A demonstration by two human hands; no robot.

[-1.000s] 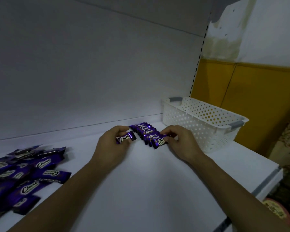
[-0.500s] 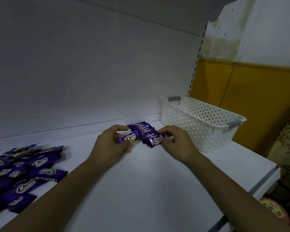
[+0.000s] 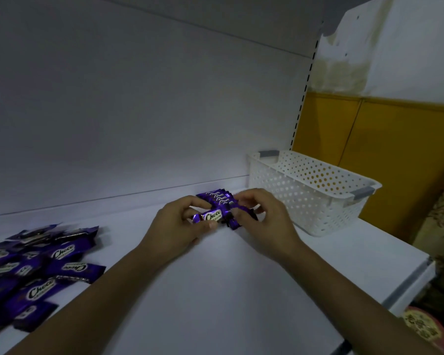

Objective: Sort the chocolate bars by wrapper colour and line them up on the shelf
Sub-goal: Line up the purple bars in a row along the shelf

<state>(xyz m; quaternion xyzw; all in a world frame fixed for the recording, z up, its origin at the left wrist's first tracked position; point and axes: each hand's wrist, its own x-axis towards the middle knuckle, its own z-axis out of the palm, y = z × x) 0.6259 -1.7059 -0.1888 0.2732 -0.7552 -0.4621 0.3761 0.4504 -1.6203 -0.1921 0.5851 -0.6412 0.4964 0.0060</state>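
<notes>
At the centre of the frame the left hand [image 3: 180,226] pinches a purple chocolate bar [image 3: 212,217] between thumb and curled fingers, label up, its long axis running left to right and tipped slightly upward at the right end. That end meets the near end of a row of bars [image 3: 219,198], which runs back toward the shelf's rear wall. The right hand [image 3: 264,221] curls its thumb and fingers around this near end. A loose pile of bars [image 3: 36,265] lies at lower left on the shelf [image 3: 241,290]; a white basket [image 3: 310,190] stands at right.
</notes>
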